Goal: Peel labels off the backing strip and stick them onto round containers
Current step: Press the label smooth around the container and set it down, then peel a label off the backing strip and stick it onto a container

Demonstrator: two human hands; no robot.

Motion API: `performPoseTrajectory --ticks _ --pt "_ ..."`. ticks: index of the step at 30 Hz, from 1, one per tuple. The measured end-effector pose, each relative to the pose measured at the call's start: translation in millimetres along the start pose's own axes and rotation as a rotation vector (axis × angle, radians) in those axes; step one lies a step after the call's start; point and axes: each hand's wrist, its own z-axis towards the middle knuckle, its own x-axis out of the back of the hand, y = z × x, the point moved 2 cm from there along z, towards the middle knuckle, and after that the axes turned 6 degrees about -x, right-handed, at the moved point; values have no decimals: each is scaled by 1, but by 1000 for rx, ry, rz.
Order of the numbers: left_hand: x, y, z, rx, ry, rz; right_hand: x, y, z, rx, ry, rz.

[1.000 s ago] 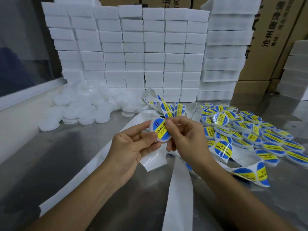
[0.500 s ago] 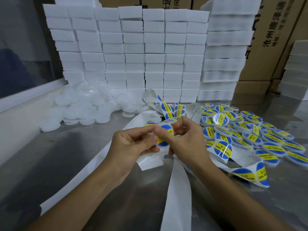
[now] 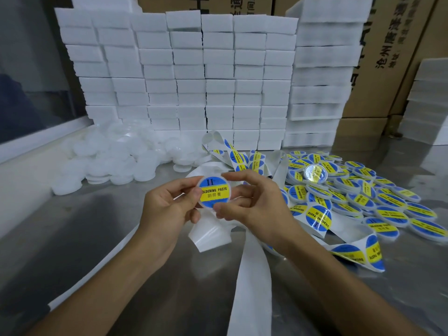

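Container (image 3: 213, 192) now face-up w/ label, both hands (image 3: 169, 209) pinching rim, underside hidden.

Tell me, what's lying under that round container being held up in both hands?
Under the labelled container, held by the left hand and right hand, lies curled white backing strip on the steel table. The hands and container hide what is straight beneath.

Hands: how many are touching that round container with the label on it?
2. The left hand holds the labelled container at its left edge; the right hand pinches its right edge.
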Motion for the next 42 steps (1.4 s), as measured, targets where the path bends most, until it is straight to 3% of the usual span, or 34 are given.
performPoseTrajectory --ticks 8,14,19,22,26,33,39,42 --pt "-9 2 -7 -24 -122 23 8 2 2 53 158 52" --pt "-6 1 -4 -18 54 30 -1 10 -1 304 208 -519" --pt "-10 0 -7 -14 29 34 0 2 -1 484 195 -670" --pt "-10 1 -8 -111 43 180 6 0 -2 445 198 -692" --pt "-2 0 -7 -307 167 625 37 2 7 287 327 -762" --pt "1 -15 -3 138 56 732 109 13 16 -14 760 -905" --pt "1 -16 -5 231 8 582 128 33 16 -238 794 -997" --pt "3 -16 -6 254 7 449 125 32 16 -240 772 -1023"
